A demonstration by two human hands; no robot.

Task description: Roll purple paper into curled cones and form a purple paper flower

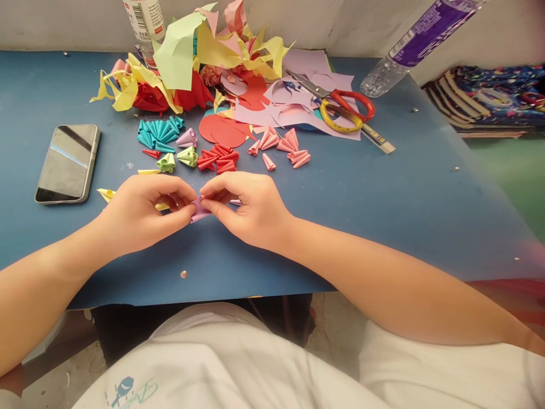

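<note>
A: What do the person's hands hold?

B: Both pinch one small purple paper piece (199, 211). The left hand (140, 213) has its fingers curled in, thumb and forefinger closed on the left edge. The right hand (247, 209) is closed the same way on the right edge.

A: Where is that paper?

B: Between the two hands, low over the near part of the blue surface (383, 199). Whether it touches the surface cannot be told.

A: What lies around it?

B: At twelve o'clock from the hands, near them, is a cluster of red paper cones (217, 159). Green paper cones (176, 159) lie at eleven o'clock, with teal paper cones (159, 133) farther out the same way. Pink paper cones (281, 149) sit at one o'clock. A yellow paper cone (106, 194) lies just beside the left hand at nine o'clock.

A: Anything bigger?

B: A phone (68, 163) lies screen up at ten o'clock, well apart. Scissors (340, 105) with red and yellow handles rest on lilac sheets at two o'clock. A heap of paper scraps (204, 57) fills the far edge at twelve o'clock.
</note>
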